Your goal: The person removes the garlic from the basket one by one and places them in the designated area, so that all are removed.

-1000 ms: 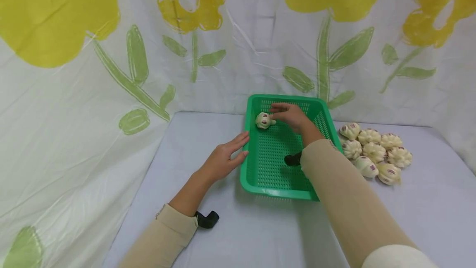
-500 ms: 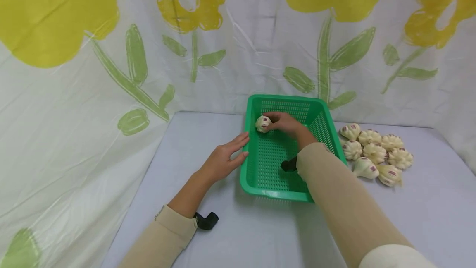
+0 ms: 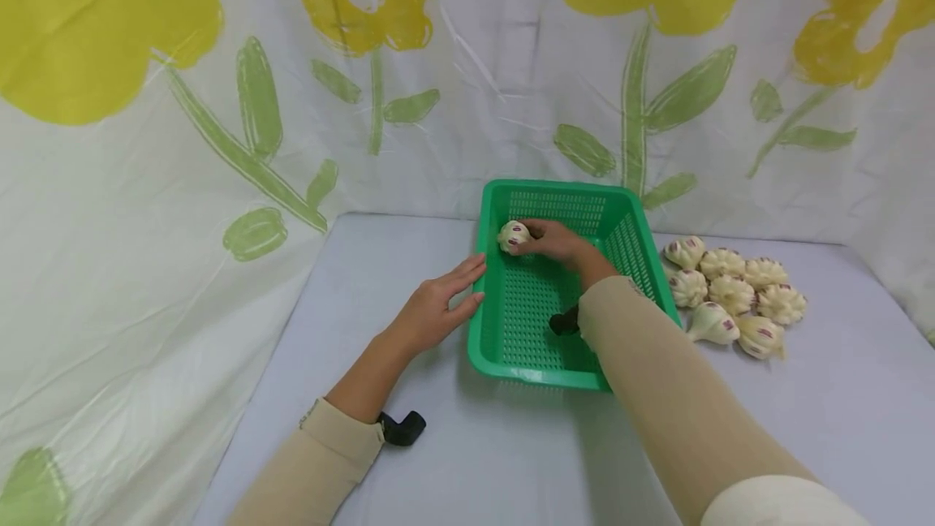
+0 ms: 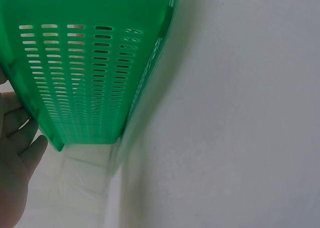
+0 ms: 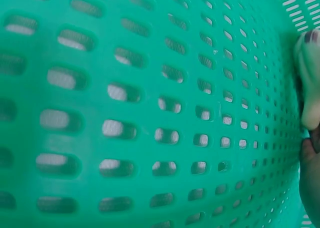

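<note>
A garlic bulb [image 3: 514,237], whitish with purple marks, is in the far left corner of a green plastic basket [image 3: 540,378]. My right hand [image 3: 557,242] reaches into the basket and grips this bulb between thumb and fingers. At the right edge of the right wrist view, part of the bulb [image 5: 309,78] and of the hand [image 5: 311,183] show close to the basket's holed surface. My left hand [image 3: 434,307] lies with fairly straight fingers against the basket's left rim; in the left wrist view its fingers [image 4: 22,133] touch that rim from outside.
Several more garlic bulbs [image 3: 733,296] lie clustered on the white table [image 3: 467,461] just right of the basket. Behind the table hangs a white curtain [image 3: 453,144] printed with yellow flowers. A black wrist camera mount [image 3: 403,428] juts from the left sleeve.
My right hand has lowered to the garlic bulb, and its straighter fingers have closed round it. The bulb's stem, seen pointing right before, is now hidden. The left hand stays at the rim.
</note>
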A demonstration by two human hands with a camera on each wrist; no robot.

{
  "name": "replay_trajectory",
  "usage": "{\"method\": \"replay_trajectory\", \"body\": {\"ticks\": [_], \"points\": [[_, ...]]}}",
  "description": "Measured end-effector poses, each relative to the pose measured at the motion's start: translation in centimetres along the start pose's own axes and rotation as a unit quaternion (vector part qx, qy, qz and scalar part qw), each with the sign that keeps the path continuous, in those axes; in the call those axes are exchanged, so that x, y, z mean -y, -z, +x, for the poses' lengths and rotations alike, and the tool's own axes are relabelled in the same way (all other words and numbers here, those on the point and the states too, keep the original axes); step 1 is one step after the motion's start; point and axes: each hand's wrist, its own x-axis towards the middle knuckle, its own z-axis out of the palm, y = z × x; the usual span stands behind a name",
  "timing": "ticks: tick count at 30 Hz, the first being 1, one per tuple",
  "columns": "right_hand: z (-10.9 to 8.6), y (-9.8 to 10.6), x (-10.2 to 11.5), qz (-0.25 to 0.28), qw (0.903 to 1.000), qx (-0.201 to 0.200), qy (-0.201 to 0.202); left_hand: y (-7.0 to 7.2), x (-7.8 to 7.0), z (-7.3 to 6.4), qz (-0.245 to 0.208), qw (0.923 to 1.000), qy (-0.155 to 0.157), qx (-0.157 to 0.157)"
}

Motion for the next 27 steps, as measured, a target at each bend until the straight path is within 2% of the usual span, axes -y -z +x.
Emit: {"method": "replay_trajectory", "body": {"ticks": [7, 19, 27], "points": [[0.5, 0.2, -0.2, 0.000, 1.0000, -0.002, 0.002, 0.1, 0.1, 0.2, -0.003, 1.0000, 0.002, 0.003], [-0.1, 0.6, -0.1, 0.016, 0.9998, 0.008, 0.001, -0.2, 0.1, 0.3, 0.000, 1.0000, -0.009, -0.002], [-0.4, 1.0, 0.2, 0.055, 0.9985, -0.004, -0.003, -0.4, 0.2, 0.3, -0.004, 1.0000, -0.007, -0.004]]}}
